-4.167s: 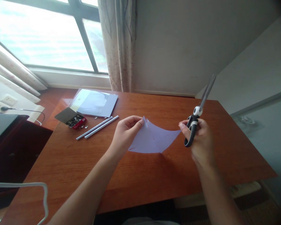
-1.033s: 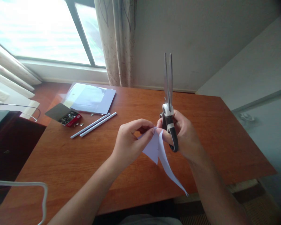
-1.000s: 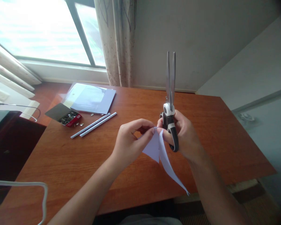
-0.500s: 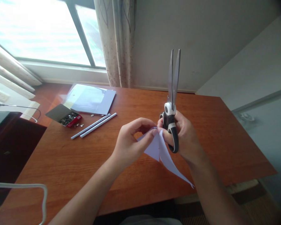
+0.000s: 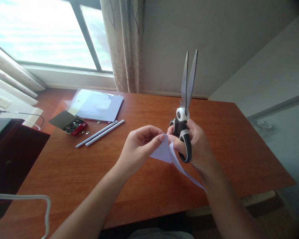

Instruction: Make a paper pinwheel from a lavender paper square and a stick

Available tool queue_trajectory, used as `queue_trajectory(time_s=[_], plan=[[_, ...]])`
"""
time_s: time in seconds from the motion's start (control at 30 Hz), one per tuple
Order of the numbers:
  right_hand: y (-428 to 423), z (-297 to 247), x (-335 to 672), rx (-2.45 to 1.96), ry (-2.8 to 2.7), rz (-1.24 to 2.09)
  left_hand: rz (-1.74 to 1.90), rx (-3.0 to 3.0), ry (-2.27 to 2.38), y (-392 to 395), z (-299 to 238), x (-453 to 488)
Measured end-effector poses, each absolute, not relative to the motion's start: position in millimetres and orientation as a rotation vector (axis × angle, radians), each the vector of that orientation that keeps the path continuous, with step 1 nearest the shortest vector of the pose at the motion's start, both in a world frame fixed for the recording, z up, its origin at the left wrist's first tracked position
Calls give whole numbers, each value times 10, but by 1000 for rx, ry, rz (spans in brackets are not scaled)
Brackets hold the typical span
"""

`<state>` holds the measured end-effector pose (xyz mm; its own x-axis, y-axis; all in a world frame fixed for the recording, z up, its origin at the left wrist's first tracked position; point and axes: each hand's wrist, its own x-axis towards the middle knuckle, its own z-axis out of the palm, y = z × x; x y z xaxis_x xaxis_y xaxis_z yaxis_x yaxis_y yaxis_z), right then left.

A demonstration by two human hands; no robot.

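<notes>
Left hand [image 5: 136, 147] clamped — thumb against fingers — on the upper edge of the pale purple paper [image 5: 161, 153]. Right hand [image 5: 198, 144] gripped around the scissors [image 5: 181, 114] (blades parted, tips up), its thumb at the paper's edge. Hands close together; paper hangs between them, above the counter [image 5: 239, 149]. At left: two sticks [image 5: 105, 132] near an open box [image 5: 81, 128].

Smooth metal blades [image 5: 191, 78], matt paper [image 5: 161, 153]
</notes>
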<state>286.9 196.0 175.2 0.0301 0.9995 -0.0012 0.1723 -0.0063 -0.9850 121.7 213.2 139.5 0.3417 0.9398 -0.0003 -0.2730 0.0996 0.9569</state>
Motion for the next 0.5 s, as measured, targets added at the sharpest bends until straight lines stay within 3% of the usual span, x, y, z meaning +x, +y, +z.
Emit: queue_trajectory(time_s=[0.5], plan=[[1953,1722,2833,-1316,-1295,1091,1076,1120,752,2131,1404,1228]])
